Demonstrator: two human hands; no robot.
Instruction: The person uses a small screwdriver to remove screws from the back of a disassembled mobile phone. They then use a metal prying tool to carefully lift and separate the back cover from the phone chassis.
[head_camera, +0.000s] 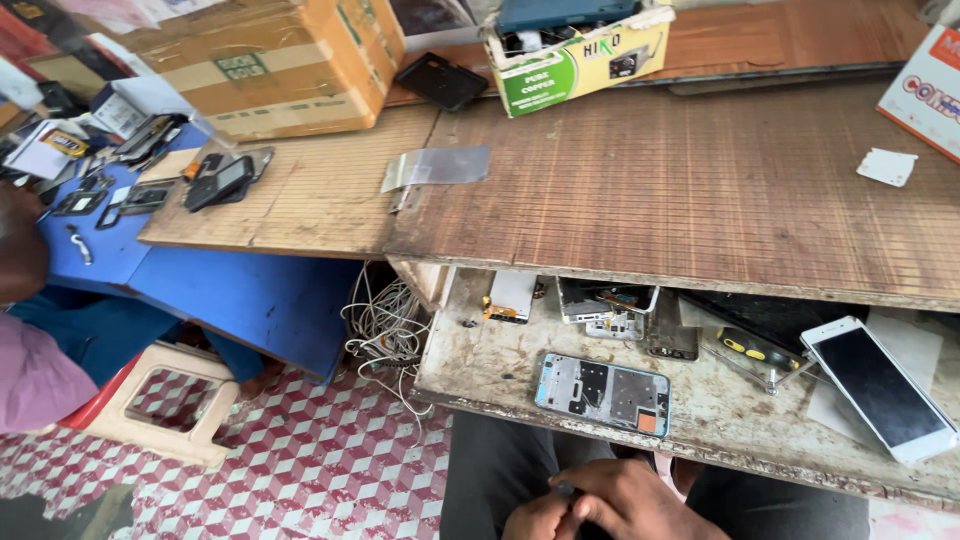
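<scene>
Down at the bottom edge, over the lap, both hands are pressed together: the right hand (640, 505) is curled over a small dark tool (567, 490) whose tip pokes out between the fingers, and the left hand (530, 518) is bunched up against it, though whether its fingers grip the tool or just rest there I cannot tell, as most of it is cut off by the frame. Just beyond the knees sits a scuffed, dirty lower shelf (500, 370), and near its front edge lies a phone frame (602, 392) with its insides exposed, flat and apart from the hands. To the right on the same shelf rests a white phone (880, 388), screen up and angled, with a yellow-and-black screwdriver (755, 350) just beside it. Further back under the top board lie more phone parts (610, 300), partly shadowed. A tangle of white cables (385, 325) hangs off the shelf's left side above the red-and-white tiled floor (300, 460). Above is the wooden worktop (650, 190) with a clear plastic sheet (437, 167) lying on it. At the far back stand a cardboard box (270, 60) and a green-and-yellow carton (575, 55). Off to the left another person's sleeve (35, 375) shows beside a blue table (240, 295) and a beige stool (165, 405)
</scene>
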